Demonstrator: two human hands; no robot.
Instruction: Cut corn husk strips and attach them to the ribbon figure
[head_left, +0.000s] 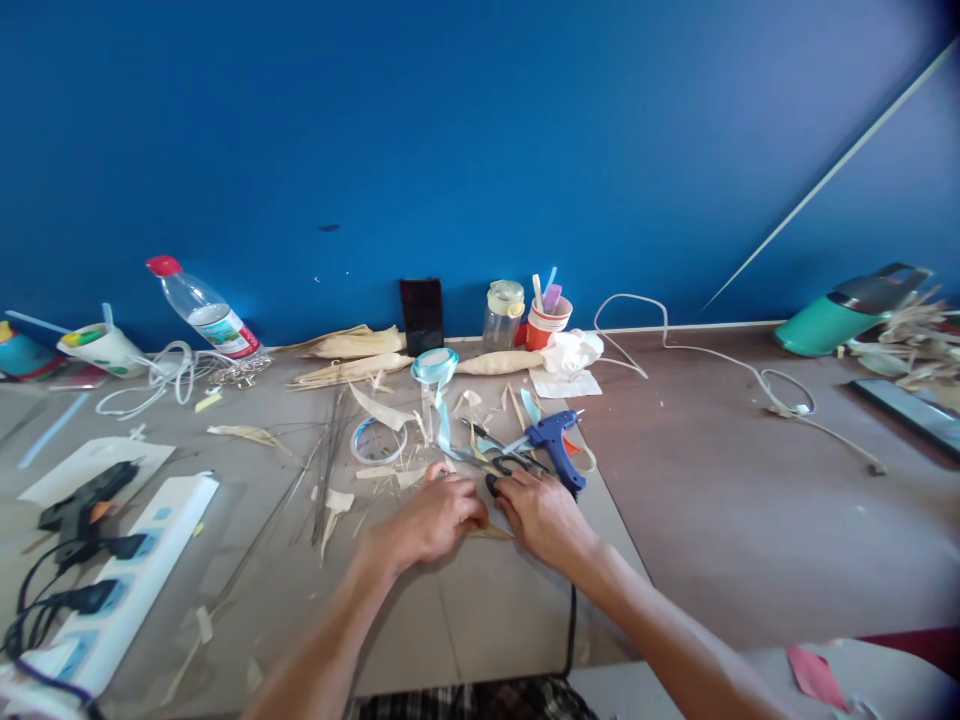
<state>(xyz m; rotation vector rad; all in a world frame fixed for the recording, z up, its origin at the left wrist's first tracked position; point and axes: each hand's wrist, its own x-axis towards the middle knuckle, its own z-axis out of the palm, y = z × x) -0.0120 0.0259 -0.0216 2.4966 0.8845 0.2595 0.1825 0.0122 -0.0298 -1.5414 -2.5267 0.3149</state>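
My left hand (441,515) rests low over the mat with its fingers curled closed on a narrow strip of dried corn husk (491,532). The strip runs across the gap toward my right hand (546,515). That hand is also closed, its fingers bent down beside a black handle end (491,485); whatever lies under them is hidden. Just beyond the right fingers are the black-handled scissors (511,463). A blue glue gun (556,445) lies past my right hand, its nozzle toward the back. Husk scraps (382,408) are scattered beyond my left hand.
Thin wires (324,480) and a tape roll (379,440) lie left of centre. A ribbon roll (434,366), husk bundles (352,370), a phone (422,315), a clear jar (503,315) and paper cups (549,322) line the wall. A power strip (139,580) with cords sits left.
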